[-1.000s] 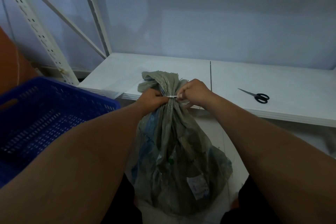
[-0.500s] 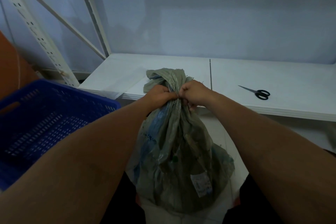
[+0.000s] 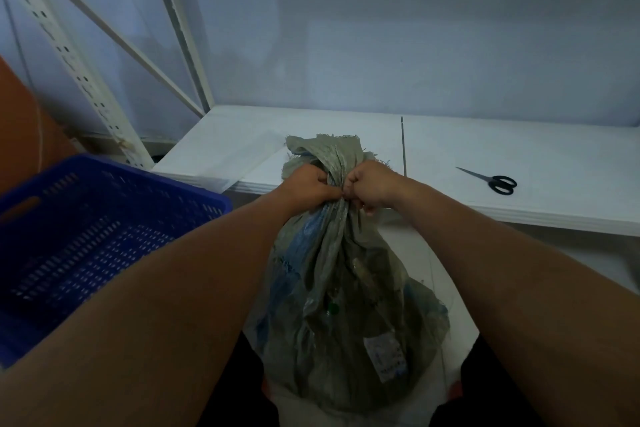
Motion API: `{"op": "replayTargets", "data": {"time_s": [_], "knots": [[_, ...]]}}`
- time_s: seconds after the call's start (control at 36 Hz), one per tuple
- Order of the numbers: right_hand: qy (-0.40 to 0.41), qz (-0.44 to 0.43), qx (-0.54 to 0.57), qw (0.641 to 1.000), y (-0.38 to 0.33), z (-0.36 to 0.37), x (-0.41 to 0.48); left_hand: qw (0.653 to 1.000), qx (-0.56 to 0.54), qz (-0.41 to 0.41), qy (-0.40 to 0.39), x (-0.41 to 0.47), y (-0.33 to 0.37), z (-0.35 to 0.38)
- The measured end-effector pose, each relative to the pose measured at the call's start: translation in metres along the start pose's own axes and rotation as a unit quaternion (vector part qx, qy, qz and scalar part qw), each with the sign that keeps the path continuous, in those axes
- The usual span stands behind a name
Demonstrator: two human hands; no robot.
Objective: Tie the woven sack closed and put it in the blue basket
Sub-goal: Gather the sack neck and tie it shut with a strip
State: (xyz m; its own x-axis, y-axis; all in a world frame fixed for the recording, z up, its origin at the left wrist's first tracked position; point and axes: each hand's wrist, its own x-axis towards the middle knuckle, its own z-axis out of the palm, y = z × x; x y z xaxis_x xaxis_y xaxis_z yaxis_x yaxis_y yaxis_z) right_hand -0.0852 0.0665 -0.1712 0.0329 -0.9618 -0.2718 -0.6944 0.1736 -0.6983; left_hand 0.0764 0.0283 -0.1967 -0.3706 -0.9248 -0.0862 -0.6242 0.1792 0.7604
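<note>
Dim, cool, blue-grey all over. Brightest on the white worktop (image 3: 519, 149) and the wall (image 3: 415, 45) behind, soft and even. Soft band of shadow under the worktop's front edge. Murky lower down: folds of the woven sack (image 3: 346, 288) muddy, bottom corners sinking to near black. Forearms (image 3: 173, 305) huge and a touch soft at the lower edge. Wide-angle bowing along the shelf upright (image 3: 69, 55) at left. Left hand (image 3: 308, 184), right hand (image 3: 372, 184) and scissors (image 3: 491, 179) reasonably sharp, fine grain throughout.
</note>
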Motion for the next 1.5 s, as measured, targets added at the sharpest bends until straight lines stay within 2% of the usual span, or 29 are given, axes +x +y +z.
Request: {"op": "replayTargets", "data": {"time_s": [0.69, 0.94, 1.11, 1.19, 1.25, 1.33, 1.39, 1.44, 1.5], "knots": [[-0.031, -0.01, 0.037, 0.999, -0.013, 0.0, -0.009, 0.999, 0.032, -0.02, 0.029, 0.001, -0.012, -0.006], [-0.056, -0.027, 0.041, 0.997, -0.022, 0.001, -0.011, 0.999, 0.02, 0.005, 0.038, -0.001, -0.014, -0.007], [-0.055, 0.02, 0.051, 0.997, -0.017, -0.001, -0.009, 0.997, 0.007, -0.081, -0.019, -0.005, -0.012, -0.006], [-0.104, 0.059, 0.004, 0.993, -0.016, 0.0, -0.009, 0.979, 0.015, -0.186, -0.084, -0.01, -0.008, -0.003], [-0.15, 0.079, -0.057, 0.984, -0.015, 0.002, -0.01, 0.967, 0.003, -0.221, -0.129, -0.012, -0.012, 0.0], [-0.191, 0.088, -0.153, 0.966, -0.013, 0.005, -0.012, 0.97, -0.008, -0.201, -0.14, -0.013, -0.005, 0.001], [-0.173, 0.072, -0.188, 0.964, -0.013, 0.008, -0.011, 0.974, -0.001, -0.185, -0.128, -0.011, 0.002, 0.001], [-0.148, 0.071, -0.161, 0.973, -0.015, 0.01, -0.011, 0.979, 0.01, -0.17, -0.116, -0.008, 0.003, 0.001], [-0.138, 0.092, -0.079, 0.983, -0.018, 0.012, -0.01, 0.982, 0.022, -0.15, -0.113, -0.007, 0.004, 0.001]]}}
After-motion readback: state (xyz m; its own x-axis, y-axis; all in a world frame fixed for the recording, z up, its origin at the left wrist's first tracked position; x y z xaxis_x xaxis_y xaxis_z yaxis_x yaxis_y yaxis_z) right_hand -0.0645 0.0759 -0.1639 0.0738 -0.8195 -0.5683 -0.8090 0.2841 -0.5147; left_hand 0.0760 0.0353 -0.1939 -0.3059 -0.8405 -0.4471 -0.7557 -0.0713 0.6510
